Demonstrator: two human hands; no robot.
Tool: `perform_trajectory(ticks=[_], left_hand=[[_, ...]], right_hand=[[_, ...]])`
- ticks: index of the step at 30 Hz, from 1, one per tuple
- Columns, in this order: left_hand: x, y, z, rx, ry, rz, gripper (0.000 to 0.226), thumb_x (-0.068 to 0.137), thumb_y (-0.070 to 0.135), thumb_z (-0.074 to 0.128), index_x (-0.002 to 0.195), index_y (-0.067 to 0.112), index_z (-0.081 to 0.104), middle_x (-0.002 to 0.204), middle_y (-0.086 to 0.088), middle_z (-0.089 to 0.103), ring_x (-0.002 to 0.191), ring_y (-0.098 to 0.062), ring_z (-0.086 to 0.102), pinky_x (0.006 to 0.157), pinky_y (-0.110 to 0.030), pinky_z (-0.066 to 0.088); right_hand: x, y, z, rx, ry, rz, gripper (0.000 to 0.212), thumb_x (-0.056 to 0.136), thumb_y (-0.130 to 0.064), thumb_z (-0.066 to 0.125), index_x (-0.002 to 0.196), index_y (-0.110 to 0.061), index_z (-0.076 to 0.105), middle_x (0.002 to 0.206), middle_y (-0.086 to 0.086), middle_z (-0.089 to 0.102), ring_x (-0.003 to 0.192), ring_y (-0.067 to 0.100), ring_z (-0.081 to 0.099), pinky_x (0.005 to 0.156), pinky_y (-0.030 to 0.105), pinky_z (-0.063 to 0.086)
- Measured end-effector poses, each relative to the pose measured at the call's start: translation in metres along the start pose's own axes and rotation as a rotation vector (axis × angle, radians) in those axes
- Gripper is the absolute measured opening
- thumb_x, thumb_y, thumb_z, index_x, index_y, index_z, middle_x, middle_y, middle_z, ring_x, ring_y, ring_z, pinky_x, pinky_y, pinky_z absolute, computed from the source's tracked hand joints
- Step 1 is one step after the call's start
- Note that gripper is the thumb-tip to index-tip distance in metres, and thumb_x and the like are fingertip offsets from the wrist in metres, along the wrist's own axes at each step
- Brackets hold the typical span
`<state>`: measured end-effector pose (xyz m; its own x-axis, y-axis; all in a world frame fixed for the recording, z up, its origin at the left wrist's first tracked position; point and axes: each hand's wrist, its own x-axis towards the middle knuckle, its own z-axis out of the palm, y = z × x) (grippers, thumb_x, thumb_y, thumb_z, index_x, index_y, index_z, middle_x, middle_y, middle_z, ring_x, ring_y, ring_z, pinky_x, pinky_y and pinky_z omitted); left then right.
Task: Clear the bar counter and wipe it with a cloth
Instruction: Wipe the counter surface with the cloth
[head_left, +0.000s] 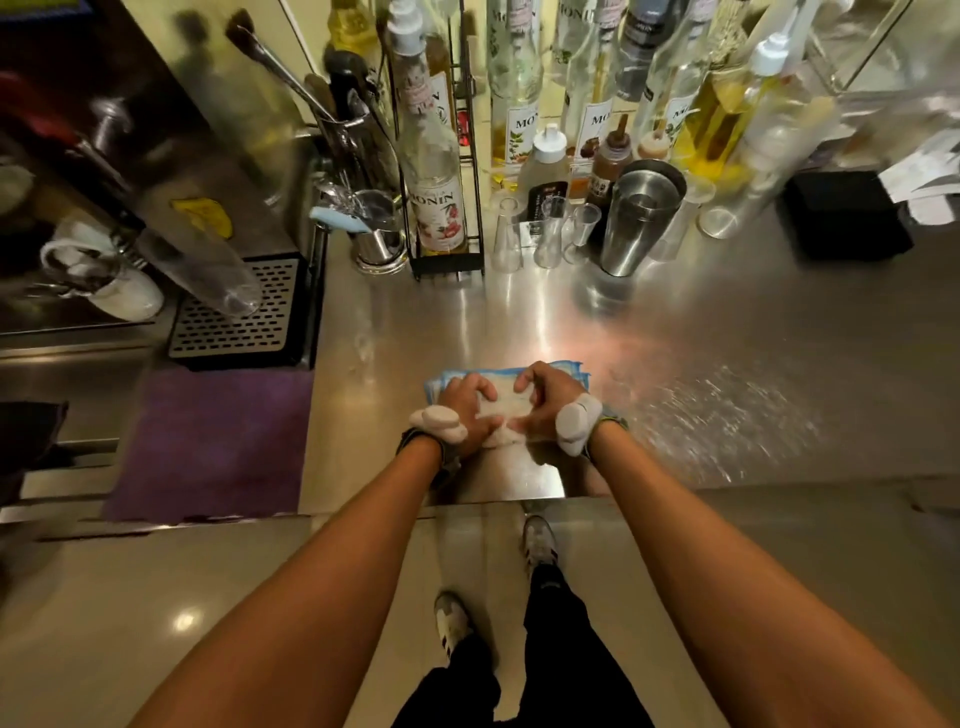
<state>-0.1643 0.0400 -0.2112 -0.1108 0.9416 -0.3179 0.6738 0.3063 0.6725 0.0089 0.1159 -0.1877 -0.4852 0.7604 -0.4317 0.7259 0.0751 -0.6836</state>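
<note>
A white cloth with blue edging (511, 402) lies flat on the steel bar counter (701, 332), near its front edge. My left hand (467, 410) presses on the cloth's left half, fingers spread over it. On the right half rests my right hand (548, 402), its fingertips close to those of the left. Both wrists carry white padded bands. The cloth's middle shows between the hands; its near part is hidden under them.
Syrup bottles (439, 208), squeeze bottles, small glasses (550, 234) and a steel shaker (636, 223) line the counter's back. A black box (844, 213) sits back right. A drip tray (234, 312) and purple mat (208, 441) lie left. Wet streaks mark the counter right of the cloth.
</note>
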Motion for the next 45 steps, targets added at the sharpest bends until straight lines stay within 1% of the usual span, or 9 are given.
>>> perform_trajectory(ticks=[4, 9, 17, 20, 24, 29, 37, 42, 45], left_hand=[[-0.036, -0.014, 0.0, 0.014, -0.029, 0.023, 0.028, 0.082, 0.032, 0.07, 0.1, 0.027, 0.048, 0.103, -0.002, 0.045, 0.085, -0.016, 0.049, 0.075, -0.026, 0.039], [-0.071, -0.028, -0.003, 0.027, -0.033, 0.039, 0.031, 0.084, 0.031, 0.07, 0.107, 0.019, 0.052, 0.104, -0.003, 0.043, 0.086, -0.017, 0.049, 0.078, -0.027, 0.041], [-0.076, -0.028, -0.012, 0.031, -0.053, 0.013, 0.032, 0.084, 0.03, 0.07, 0.108, 0.017, 0.053, 0.107, -0.006, 0.046, 0.089, -0.019, 0.05, 0.08, -0.03, 0.044], [-0.071, -0.027, -0.017, 0.02, -0.047, 0.012, 0.032, 0.084, 0.03, 0.07, 0.108, 0.017, 0.053, 0.105, -0.004, 0.044, 0.088, -0.017, 0.049, 0.079, -0.027, 0.041], [-0.053, -0.025, -0.026, 0.044, -0.046, 0.011, 0.032, 0.085, 0.028, 0.069, 0.109, 0.015, 0.053, 0.104, -0.004, 0.045, 0.089, -0.018, 0.048, 0.078, -0.027, 0.04], [-0.019, -0.025, -0.038, 0.04, -0.037, -0.008, 0.029, 0.084, 0.029, 0.068, 0.105, 0.019, 0.052, 0.099, -0.001, 0.043, 0.085, -0.016, 0.045, 0.075, -0.026, 0.035], [0.051, -0.035, -0.06, 0.039, -0.008, -0.023, 0.027, 0.08, 0.035, 0.07, 0.096, 0.03, 0.048, 0.093, 0.003, 0.043, 0.077, -0.014, 0.047, 0.071, -0.027, 0.038], [0.083, -0.042, -0.077, -0.016, 0.01, 0.014, 0.027, 0.079, 0.029, 0.072, 0.095, 0.024, 0.051, 0.093, -0.005, 0.052, 0.072, -0.015, 0.05, 0.061, -0.024, 0.036], [0.096, -0.047, -0.087, -0.034, 0.037, 0.007, 0.025, 0.08, 0.025, 0.072, 0.095, 0.021, 0.053, 0.084, 0.0, 0.057, 0.069, -0.014, 0.052, 0.058, -0.022, 0.037]], right_hand=[[-0.027, -0.001, 0.03, -0.006, 0.01, -0.009, 0.052, 0.068, -0.018, 0.088, 0.111, -0.014, 0.059, 0.083, 0.003, 0.056, 0.073, 0.019, 0.054, 0.069, 0.03, 0.046], [-0.047, -0.008, 0.056, -0.018, 0.0, -0.011, 0.05, 0.067, -0.021, 0.088, 0.105, -0.02, 0.057, 0.073, -0.006, 0.053, 0.067, 0.015, 0.054, 0.053, 0.017, 0.04], [-0.044, -0.013, 0.061, -0.051, -0.021, -0.014, 0.049, 0.068, -0.022, 0.088, 0.106, -0.018, 0.057, 0.077, -0.009, 0.055, 0.065, 0.01, 0.053, 0.052, 0.014, 0.039], [-0.036, -0.015, 0.058, -0.054, -0.013, -0.016, 0.048, 0.067, -0.023, 0.088, 0.103, -0.021, 0.057, 0.081, -0.003, 0.059, 0.07, 0.015, 0.056, 0.057, 0.021, 0.044], [-0.02, -0.02, 0.051, -0.028, -0.007, -0.016, 0.047, 0.066, -0.021, 0.089, 0.097, -0.025, 0.055, 0.088, 0.007, 0.065, 0.077, 0.023, 0.061, 0.075, 0.038, 0.054], [0.012, -0.028, 0.034, -0.009, -0.015, -0.019, 0.047, 0.066, -0.023, 0.089, 0.098, -0.026, 0.054, 0.092, 0.007, 0.069, 0.083, 0.026, 0.066, 0.077, 0.036, 0.055], [0.076, -0.041, 0.006, 0.021, -0.041, -0.044, 0.047, 0.068, -0.019, 0.089, 0.1, -0.021, 0.054, 0.108, 0.018, 0.07, 0.088, 0.028, 0.066, 0.085, 0.045, 0.056], [0.112, -0.054, -0.006, 0.027, -0.073, -0.034, 0.047, 0.07, -0.019, 0.088, 0.106, -0.017, 0.057, 0.096, 0.006, 0.064, 0.087, 0.022, 0.061, 0.084, 0.037, 0.053], [0.129, -0.063, -0.008, 0.001, -0.077, -0.038, 0.047, 0.07, -0.019, 0.088, 0.106, -0.017, 0.058, 0.085, -0.004, 0.06, 0.083, 0.019, 0.058, 0.071, 0.023, 0.049]])
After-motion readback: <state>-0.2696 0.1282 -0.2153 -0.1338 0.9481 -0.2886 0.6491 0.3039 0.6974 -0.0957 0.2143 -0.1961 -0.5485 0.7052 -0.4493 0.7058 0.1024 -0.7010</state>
